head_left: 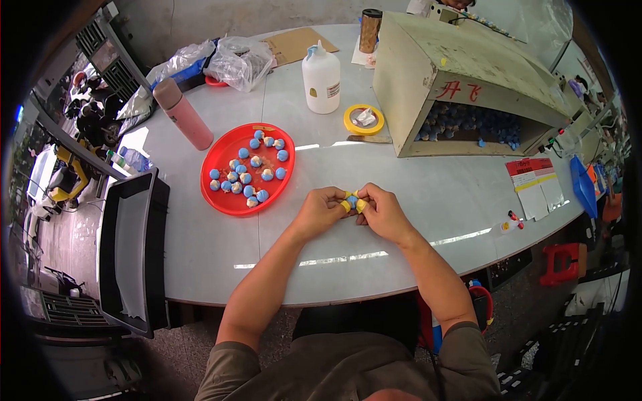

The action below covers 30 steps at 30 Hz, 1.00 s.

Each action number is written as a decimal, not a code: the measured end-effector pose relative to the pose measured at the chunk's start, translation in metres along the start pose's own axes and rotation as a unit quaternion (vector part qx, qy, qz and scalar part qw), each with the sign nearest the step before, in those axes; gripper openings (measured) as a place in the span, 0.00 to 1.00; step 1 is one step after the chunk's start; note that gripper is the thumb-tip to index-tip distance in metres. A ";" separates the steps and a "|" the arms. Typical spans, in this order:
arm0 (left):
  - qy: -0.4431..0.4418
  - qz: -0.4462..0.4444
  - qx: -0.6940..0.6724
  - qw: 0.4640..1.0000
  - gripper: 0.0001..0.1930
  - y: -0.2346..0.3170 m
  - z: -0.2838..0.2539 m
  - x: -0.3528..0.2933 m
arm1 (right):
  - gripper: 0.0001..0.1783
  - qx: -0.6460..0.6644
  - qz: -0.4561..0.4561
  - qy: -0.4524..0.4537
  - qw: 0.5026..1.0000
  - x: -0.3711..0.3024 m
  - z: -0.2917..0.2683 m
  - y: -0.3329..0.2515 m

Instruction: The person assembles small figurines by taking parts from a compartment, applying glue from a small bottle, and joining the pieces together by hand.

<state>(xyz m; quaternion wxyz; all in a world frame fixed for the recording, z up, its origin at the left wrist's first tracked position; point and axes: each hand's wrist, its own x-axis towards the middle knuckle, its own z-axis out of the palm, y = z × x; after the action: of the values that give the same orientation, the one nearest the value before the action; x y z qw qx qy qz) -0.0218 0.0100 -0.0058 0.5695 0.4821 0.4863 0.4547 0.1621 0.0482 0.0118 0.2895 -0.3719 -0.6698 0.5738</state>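
My left hand (pixel 321 212) and my right hand (pixel 382 214) meet over the grey table (pixel 321 164). Between their fingertips they pinch a small blue ball-shaped piece (pixel 352 200). Yellow covers wrap several of the fingertips. The fingers hide part of the piece, and its finer detail is too small to tell. To the left of my hands lies a round red tray (pixel 219 155). Several blue balls with pale patches (pixel 256 161) are scattered across it.
A beige box (pixel 408 80) with blue pieces (pixel 461 123) inside stands at the far right. Beyond my hands are a white squeeze bottle (pixel 322 83), a yellow tape roll (pixel 349 121) and a knife (pixel 369 139). Leftward are a pink bottle (pixel 185 115) and a black bin (pixel 160 247).
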 end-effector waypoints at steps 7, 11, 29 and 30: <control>0.007 0.006 0.015 1.000 0.09 -0.002 0.001 0.000 | 0.07 0.008 0.000 0.009 1.000 -0.001 0.004 0.002; 0.011 0.010 0.007 1.000 0.09 -0.004 0.001 0.000 | 0.07 -0.007 -0.017 0.014 1.000 -0.001 0.005 0.003; 0.026 -0.011 0.030 0.999 0.10 0.001 0.002 0.000 | 0.07 -0.004 -0.018 0.014 1.000 0.001 0.004 0.003; 0.027 -0.010 0.028 0.999 0.10 0.001 0.002 0.000 | 0.07 -0.005 -0.020 0.014 1.000 0.002 0.005 0.003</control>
<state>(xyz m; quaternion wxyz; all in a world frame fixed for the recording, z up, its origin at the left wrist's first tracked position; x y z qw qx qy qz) -0.0199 0.0098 -0.0049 0.5468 0.4806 0.5186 0.4485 0.1581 0.0472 0.0076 0.3084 -0.3676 -0.6762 0.5590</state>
